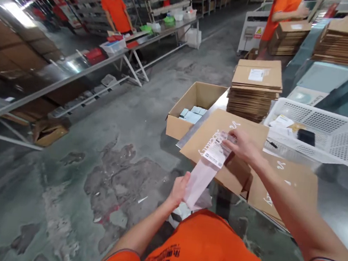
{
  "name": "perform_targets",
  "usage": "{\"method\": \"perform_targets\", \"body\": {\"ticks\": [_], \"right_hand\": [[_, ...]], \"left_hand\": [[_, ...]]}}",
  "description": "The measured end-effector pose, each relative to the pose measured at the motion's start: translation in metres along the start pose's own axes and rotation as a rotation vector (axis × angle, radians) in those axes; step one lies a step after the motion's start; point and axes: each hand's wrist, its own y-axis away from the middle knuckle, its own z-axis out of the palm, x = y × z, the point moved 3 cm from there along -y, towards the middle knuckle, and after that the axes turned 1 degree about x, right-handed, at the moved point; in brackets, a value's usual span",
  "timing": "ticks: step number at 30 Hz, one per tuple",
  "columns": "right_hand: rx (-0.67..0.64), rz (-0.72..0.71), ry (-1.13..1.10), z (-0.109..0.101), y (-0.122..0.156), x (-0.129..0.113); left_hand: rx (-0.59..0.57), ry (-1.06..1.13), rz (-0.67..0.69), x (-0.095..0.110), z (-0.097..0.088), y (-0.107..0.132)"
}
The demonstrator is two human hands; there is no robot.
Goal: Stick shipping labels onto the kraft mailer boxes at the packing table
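My left hand (179, 188) grips the lower part of a translucent plastic bag (199, 186). My right hand (244, 146) pinches the bag's upper end, where a printed white shipping label (217, 149) sits. Below both hands lies a flat cardboard mailer (223, 142) with white lettering, on a metal table (335, 207). A second printed cardboard sheet (283, 189) lies to its right. An open cardboard box (192, 107) holding several pale blue packets stands beyond the mailer.
A stack of flat cardboard mailers (253, 93) stands behind the box, beside a white perforated plastic crate (315, 132) holding papers and a black item. Co-workers in orange shirts stand at the far left table and back right. Concrete floor spreads to the left.
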Motion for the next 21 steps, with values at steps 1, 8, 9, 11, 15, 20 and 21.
{"method": "perform_targets", "body": {"ticks": [1, 8, 9, 11, 15, 20, 21], "right_hand": [[-0.039, 0.005, 0.084, 0.006, -0.008, 0.0], [0.031, 0.072, 0.406, 0.028, -0.019, -0.013], [0.01, 0.042, 0.387, 0.035, -0.02, -0.019], [-0.026, 0.011, 0.384, 0.053, -0.016, -0.033], [-0.07, -0.18, 0.406, 0.084, 0.022, -0.059], [0.048, -0.066, 0.289, 0.054, 0.075, -0.019], [0.124, 0.141, 0.256, 0.038, 0.082, 0.003]], "left_hand": [[0.017, -0.059, 0.007, -0.011, -0.014, -0.004], [0.119, -0.137, 0.111, -0.015, -0.08, -0.038], [0.133, -0.111, 0.167, -0.002, -0.079, -0.046], [0.1, -0.104, 0.239, 0.025, -0.07, -0.061], [-0.005, -0.218, 0.32, 0.057, -0.047, -0.068], [-0.038, -0.512, 0.326, 0.054, -0.03, -0.03], [-0.079, -0.566, 0.33, 0.053, -0.023, -0.02]]}}
